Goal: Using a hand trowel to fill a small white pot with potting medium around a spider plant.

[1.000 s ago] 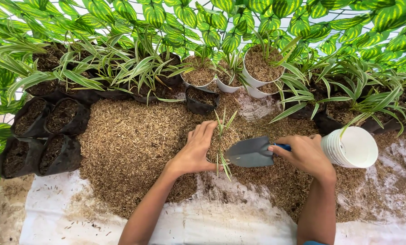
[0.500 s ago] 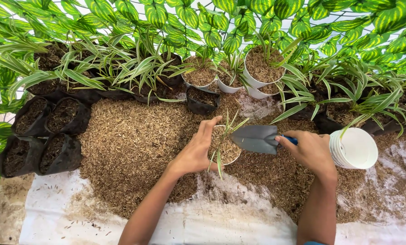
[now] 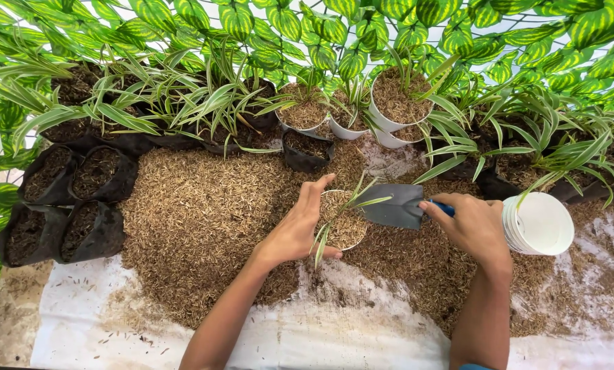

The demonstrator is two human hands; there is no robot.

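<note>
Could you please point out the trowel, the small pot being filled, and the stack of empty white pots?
trowel (image 3: 397, 205), head view, grey blade.
small pot (image 3: 346, 227), head view, husk filling.
stack of white pots (image 3: 543, 223), head view, open mouth.

Plant nursery potting area, outdoors. Indicators: a heap of husk potting mix spread on a white ground sheet, rows of black grow bags (filled with soil), young striped plants, stacked white pots.
</note>
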